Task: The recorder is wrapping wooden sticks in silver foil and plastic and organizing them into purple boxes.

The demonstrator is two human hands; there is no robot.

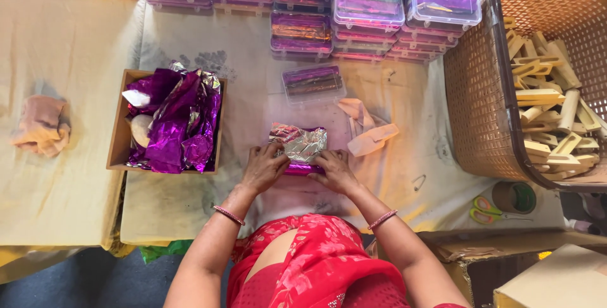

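Note:
A small block half wrapped in crinkled foil point(300, 145), silver on top and purple at its near edge, lies on the cloth-covered table in front of me. My left hand point(263, 168) presses on its left end and my right hand point(334, 170) on its right end. Both hands have fingers curled onto the foil. Each wrist wears a beaded bangle.
A wooden tray point(118, 136) of purple foil sheets sits to the left. A clear plastic box point(313, 84) lies just beyond the foil, with stacks of similar boxes point(367, 11) at the far edge. A woven basket point(480, 106) of wooden pieces stands right; scissors point(487, 210) and tape roll nearby.

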